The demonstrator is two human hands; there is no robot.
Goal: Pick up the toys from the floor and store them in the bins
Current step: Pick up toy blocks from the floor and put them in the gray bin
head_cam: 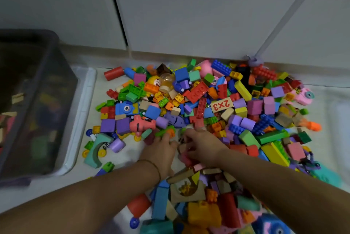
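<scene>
Distance to the bin is your biggest risk: it stands off to your left, beside the white mat and well apart from where you are working, so each load has to cross that gap, and anything loosely held may drop short of the rim. Next comes the pile of toys itself, spread on the floor from the wall to your forearms. It is heaped loosely, so pulling from its near edge may bring neighbouring blocks sliding over the spot you are clearing. Your arms lie low over the nearer heap, and a sideways sweep toward the bin could drag bricks along with them. Round pieces are likely to roll if knocked: the red cylinder at the far left edge, then the yellow wheel and blue wheel lying loose at the fringe. Your left grip lies spread, fingers reaching forward to touch a green brick, holding nothing that I can see. Your right grip has its fingers curled down among small pieces, though I cannot tell whether it actually pinches any. If you scoop with both at once, the smallest bits may slip out between your fingers.
</scene>
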